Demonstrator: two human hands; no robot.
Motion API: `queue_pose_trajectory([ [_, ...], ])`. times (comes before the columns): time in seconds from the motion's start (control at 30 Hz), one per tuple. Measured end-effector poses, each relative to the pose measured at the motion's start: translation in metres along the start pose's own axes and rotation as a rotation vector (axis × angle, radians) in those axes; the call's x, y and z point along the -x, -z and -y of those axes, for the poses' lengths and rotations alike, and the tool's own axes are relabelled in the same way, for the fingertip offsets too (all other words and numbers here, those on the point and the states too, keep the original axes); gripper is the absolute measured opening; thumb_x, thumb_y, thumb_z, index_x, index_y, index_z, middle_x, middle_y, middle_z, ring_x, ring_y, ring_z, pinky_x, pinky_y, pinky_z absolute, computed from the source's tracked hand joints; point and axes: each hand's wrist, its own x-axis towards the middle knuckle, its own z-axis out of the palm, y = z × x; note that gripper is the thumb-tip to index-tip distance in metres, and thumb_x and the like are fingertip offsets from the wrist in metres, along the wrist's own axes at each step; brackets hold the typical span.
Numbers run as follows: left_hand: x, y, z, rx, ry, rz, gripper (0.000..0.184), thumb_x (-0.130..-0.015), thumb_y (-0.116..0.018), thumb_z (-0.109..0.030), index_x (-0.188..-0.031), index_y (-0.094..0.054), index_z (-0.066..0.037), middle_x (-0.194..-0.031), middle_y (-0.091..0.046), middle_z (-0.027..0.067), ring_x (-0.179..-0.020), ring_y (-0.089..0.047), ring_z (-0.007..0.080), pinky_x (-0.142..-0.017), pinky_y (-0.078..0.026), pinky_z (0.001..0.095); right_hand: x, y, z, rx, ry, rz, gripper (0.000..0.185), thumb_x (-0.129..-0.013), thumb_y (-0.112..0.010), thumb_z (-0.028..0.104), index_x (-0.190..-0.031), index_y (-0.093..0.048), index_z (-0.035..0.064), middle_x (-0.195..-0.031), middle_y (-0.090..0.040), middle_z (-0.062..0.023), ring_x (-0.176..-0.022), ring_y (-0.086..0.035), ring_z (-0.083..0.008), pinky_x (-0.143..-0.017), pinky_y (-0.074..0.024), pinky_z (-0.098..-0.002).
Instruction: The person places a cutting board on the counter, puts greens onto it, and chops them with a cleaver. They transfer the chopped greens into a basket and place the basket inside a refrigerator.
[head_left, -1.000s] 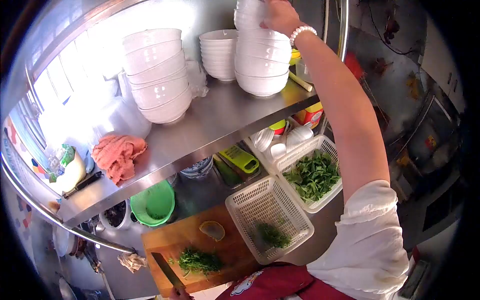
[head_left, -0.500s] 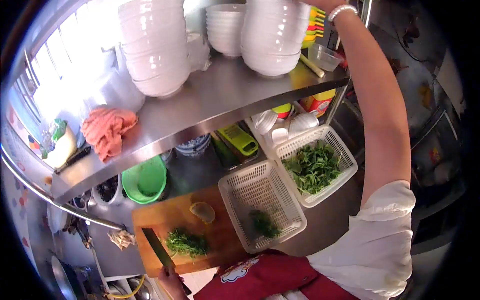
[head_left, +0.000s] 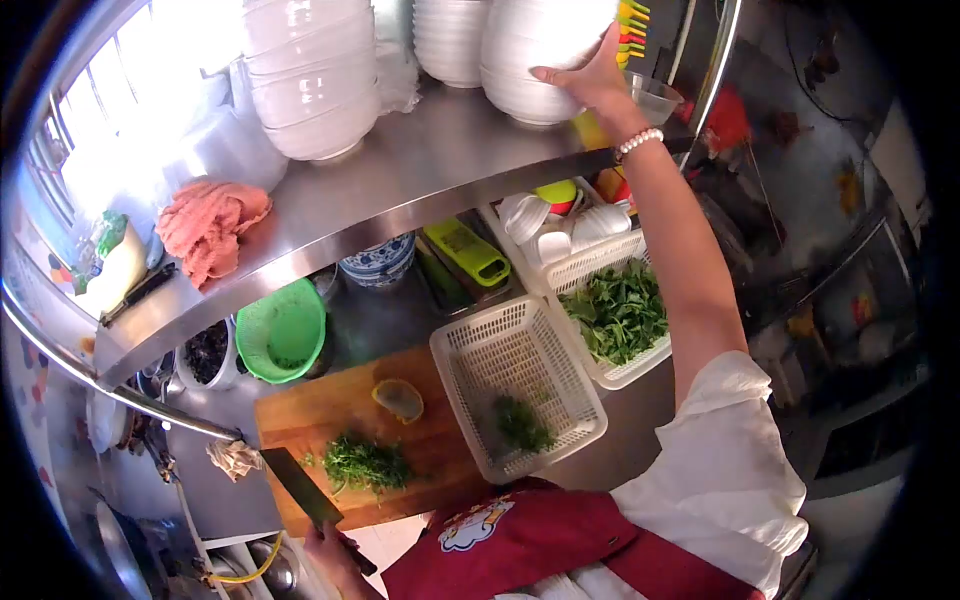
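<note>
My left hand (head_left: 328, 548) is closed round the handle of a kitchen knife (head_left: 298, 486), its dark broad blade slanting over the left edge of the wooden cutting board (head_left: 440, 440). Chopped green herbs (head_left: 367, 464) lie in a pile right of the blade. Farther back on the board is a small yellow-rimmed piece (head_left: 399, 399) that I cannot identify. My right hand (head_left: 598, 80), with a pearl bracelet at the wrist, reaches up to the steel shelf. Its thumb and fingers are spread against the side of a stack of white bowls (head_left: 530, 60).
A white basket (head_left: 450, 362) with some herbs stands right of the board, beside another basket (head_left: 622, 381) of leafy greens. A green bucket (head_left: 250, 335) is behind the board. The metal shelf (head_left: 420, 165) overhangs them, carrying more bowls (head_left: 315, 110) and an orange cloth (head_left: 210, 228).
My right hand has come down and left from the top of the frame to the lower part of the bowl stack. The knife has shifted slightly left. The view has tilted a little.
</note>
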Motion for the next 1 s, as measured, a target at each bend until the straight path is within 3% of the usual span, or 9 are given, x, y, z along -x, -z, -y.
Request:
queue_pose_trajectory([
  [0.2, -0.003, -0.008, -0.014, -0.034, -0.004, 0.095, 0.015, -0.086, -0.055, -0.013, -0.076, -0.056, 0.000, -0.050, -0.044, 0.0024, -0.035, -0.045, 0.0125, -0.033, -0.037, 0.0271, 0.008, 0.006, 0.000, -0.077, 0.012, 0.020, 0.104, -0.063, -0.084, 0.027, -0.138, -0.019, -0.0045, -0.122, -0.048, -0.0184, -0.108, -0.051, -0.0245, -0.094, -0.0413, -0.0308],
  [0.23, -0.011, -0.007, -0.002, -0.123, -0.088, 0.092, 0.017, -0.085, -0.057, -0.017, -0.076, -0.058, -0.003, -0.050, -0.045, 0.0011, -0.035, -0.042, 0.0106, -0.034, -0.034, 0.0269, 0.010, 0.014, 0.016, -0.124, 0.084, 0.109, 0.113, -0.062, -0.083, 0.019, -0.140, -0.005, -0.0026, -0.134, -0.037, -0.0195, -0.127, -0.032, -0.0309, -0.101, -0.0343, -0.0408],
  [0.33, -0.003, -0.006, -0.020, -0.128, -0.009, 0.066, 0.020, -0.084, -0.060, -0.022, -0.075, -0.059, -0.004, -0.051, -0.047, -0.0004, -0.042, -0.045, 0.0098, -0.039, -0.035, 0.0269, -0.007, 0.000, -0.041, 0.177, 0.225, -0.020, 0.117, -0.065, -0.080, 0.013, -0.140, 0.009, 0.0025, -0.131, -0.038, -0.0204, -0.116, -0.043, -0.0296, -0.098, -0.0403, -0.0377],
  [0.5, -0.004, 0.004, -0.021, -0.032, -0.028, 0.087, 0.017, -0.086, -0.059, -0.017, -0.092, -0.063, -0.001, -0.054, -0.047, -0.0001, -0.041, -0.044, 0.0067, -0.037, -0.037, 0.0235, 0.074, 0.006, 0.036, -0.058, 0.305, -0.160, 0.053, -0.078, -0.068, 0.010, -0.125, -0.044, 0.0004, -0.129, -0.043, -0.0133, -0.111, -0.048, -0.0303, -0.090, -0.0434, -0.0396],
  [0.63, -0.027, 0.012, -0.006, -0.129, 0.000, 0.112, 0.021, -0.086, -0.059, -0.014, -0.101, -0.062, 0.000, -0.054, -0.047, 0.0003, -0.041, -0.046, 0.0064, -0.036, -0.039, 0.0224, 0.185, -0.035, 0.040, 0.106, 0.071, 0.108, 0.061, -0.077, -0.073, 0.021, -0.125, -0.044, -0.0021, -0.110, -0.058, -0.0109, -0.096, -0.056, -0.0182, -0.086, -0.0451, -0.0284],
  [0.67, -0.035, 0.013, 0.002, -0.135, -0.003, 0.114, 0.021, -0.086, -0.058, -0.014, -0.101, -0.061, 0.000, -0.054, -0.047, 0.0003, -0.041, -0.046, 0.0063, -0.036, -0.039, 0.0223, 0.238, -0.068, 0.065, -0.076, 0.068, 0.114, 0.025, -0.085, -0.062, 0.013, -0.107, -0.060, 0.0014, -0.103, -0.061, -0.0065, -0.091, -0.056, -0.0124, -0.080, -0.0456, -0.0256],
  [0.77, -0.060, 0.027, 0.017, -0.153, -0.003, 0.170, 0.019, -0.087, -0.058, -0.015, -0.099, -0.061, 0.000, -0.055, -0.047, 0.0001, -0.042, -0.045, 0.0056, -0.036, -0.039, 0.0219, 0.371, -0.141, 0.090, -0.252, -0.012, 0.540, 0.031, -0.078, -0.070, 0.012, -0.105, -0.058, 0.0047, -0.103, -0.060, -0.0104, -0.095, -0.058, -0.0233, -0.085, -0.0460, -0.0330],
  [0.87, -0.080, 0.041, 0.028, -0.110, 0.016, 0.231, 0.019, -0.088, -0.057, -0.014, -0.100, -0.061, 0.000, -0.055, -0.046, 0.0001, -0.043, -0.045, 0.0051, -0.037, -0.039, 0.0215, 0.469, -0.200, 0.114, -0.042, -0.158, 0.914, 0.086, -0.071, -0.073, 0.041, -0.132, -0.034, -0.0044, -0.135, -0.038, -0.0252, -0.127, -0.037, -0.0335, -0.104, -0.0311, -0.0366],
  [1.0, -0.105, 0.063, 0.024, -0.152, 0.030, 0.310, 0.017, -0.088, -0.056, -0.013, -0.100, -0.061, -0.001, -0.058, -0.047, -0.0002, -0.045, -0.046, 0.0047, -0.038, -0.038, 0.0213, 0.528, -0.270, 0.163, 0.341, -0.434, 0.985, 0.116, -0.061, -0.070, 0.060, -0.139, -0.016, -0.0063, -0.144, -0.018, -0.0264, -0.136, -0.018, -0.0358, -0.110, -0.0156, -0.0453],
])
